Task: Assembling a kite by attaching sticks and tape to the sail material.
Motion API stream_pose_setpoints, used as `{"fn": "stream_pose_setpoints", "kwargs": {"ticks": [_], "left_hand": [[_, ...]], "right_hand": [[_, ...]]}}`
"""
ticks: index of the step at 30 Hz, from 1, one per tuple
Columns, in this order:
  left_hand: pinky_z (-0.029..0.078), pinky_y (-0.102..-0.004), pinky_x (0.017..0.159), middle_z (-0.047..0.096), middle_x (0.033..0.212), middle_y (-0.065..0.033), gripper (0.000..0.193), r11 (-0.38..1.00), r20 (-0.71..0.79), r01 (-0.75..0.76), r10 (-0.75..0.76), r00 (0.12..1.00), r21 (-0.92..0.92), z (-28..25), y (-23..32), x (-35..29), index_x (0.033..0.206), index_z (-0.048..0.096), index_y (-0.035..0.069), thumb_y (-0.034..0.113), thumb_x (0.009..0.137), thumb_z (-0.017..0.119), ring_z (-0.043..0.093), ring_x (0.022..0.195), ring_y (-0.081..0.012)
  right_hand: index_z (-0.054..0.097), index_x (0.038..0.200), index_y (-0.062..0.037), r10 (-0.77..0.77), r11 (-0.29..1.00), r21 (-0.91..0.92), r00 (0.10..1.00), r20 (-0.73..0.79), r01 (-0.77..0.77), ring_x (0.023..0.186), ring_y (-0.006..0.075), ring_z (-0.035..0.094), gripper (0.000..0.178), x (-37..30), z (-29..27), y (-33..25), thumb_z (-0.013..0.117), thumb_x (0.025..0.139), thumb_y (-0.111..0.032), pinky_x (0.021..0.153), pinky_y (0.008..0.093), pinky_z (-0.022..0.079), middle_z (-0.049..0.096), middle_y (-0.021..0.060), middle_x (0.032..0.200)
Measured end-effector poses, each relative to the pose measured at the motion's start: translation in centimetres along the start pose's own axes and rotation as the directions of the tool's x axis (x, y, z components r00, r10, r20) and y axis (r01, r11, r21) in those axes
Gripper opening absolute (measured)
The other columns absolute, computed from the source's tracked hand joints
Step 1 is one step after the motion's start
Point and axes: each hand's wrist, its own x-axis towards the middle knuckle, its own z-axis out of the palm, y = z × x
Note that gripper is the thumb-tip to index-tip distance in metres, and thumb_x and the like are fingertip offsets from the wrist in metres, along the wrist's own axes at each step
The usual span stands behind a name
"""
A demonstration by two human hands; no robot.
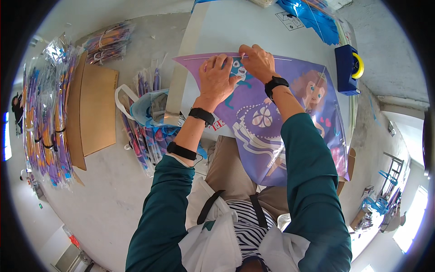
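Observation:
A purple kite sail (pixel 272 118) printed with a princess figure lies over the table's front part, its lower corner draped toward my lap. Along its upper edge runs a thin white rod (pixel 282 59). My left hand (pixel 216 80) is curled over that edge, fingertips at the rod and thumb pointing right across the print. Just to its right, my right hand (pixel 258 63) pinches the same edge between thumb and bent fingers. What lies under the fingertips is hidden.
A blue tape dispenser (pixel 346 70) with a yellow ring stands on the table's right side. Blue material (pixel 317 22) lies at the back right. On the left floor are bundled plastic-wrapped packages (pixel 50 118), a cardboard box (pixel 97 109) and a light-blue bag (pixel 144 108).

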Motion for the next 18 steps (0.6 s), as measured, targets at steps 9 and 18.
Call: {"fn": "stream_pose_setpoints", "kwargs": {"ticks": [9, 18], "left_hand": [[0.037, -0.0457, 0.102, 0.055, 0.128, -0.0052, 0.057, 1.0, 0.009, 0.008, -0.008, 1.0, -0.006, -0.2, 0.5, 0.2, 0.125, 0.062, 0.01, 0.037, 0.078, 0.077, 0.048, 0.124, -0.0283], [0.033, -0.0459, 0.105, 0.055, 0.128, -0.0044, 0.055, 0.999, -0.023, -0.005, 0.004, 1.0, -0.046, 0.0, -0.3, -0.2, 0.123, 0.063, 0.011, 0.038, 0.077, 0.076, 0.048, 0.125, -0.0268]], "right_hand": [[0.068, 0.094, -0.0109, 0.053, 0.991, 0.129, 0.969, -0.24, -0.022, 0.081, 0.0327, 0.065, 0.017, -1.7, 0.6, 2.4, 0.067, 0.077, -0.011, 0.07, 0.0431, 0.052, 0.064, 0.0123, 0.088], [0.068, 0.112, -0.009, -0.05, 0.998, -0.057, 0.962, -0.27, 0.036, 0.114, 0.0304, 0.055, 0.034, -6.4, -1.1, 1.1, 0.073, 0.08, -0.018, 0.096, 0.048, 0.043, 0.061, 0.01, 0.119]]}}
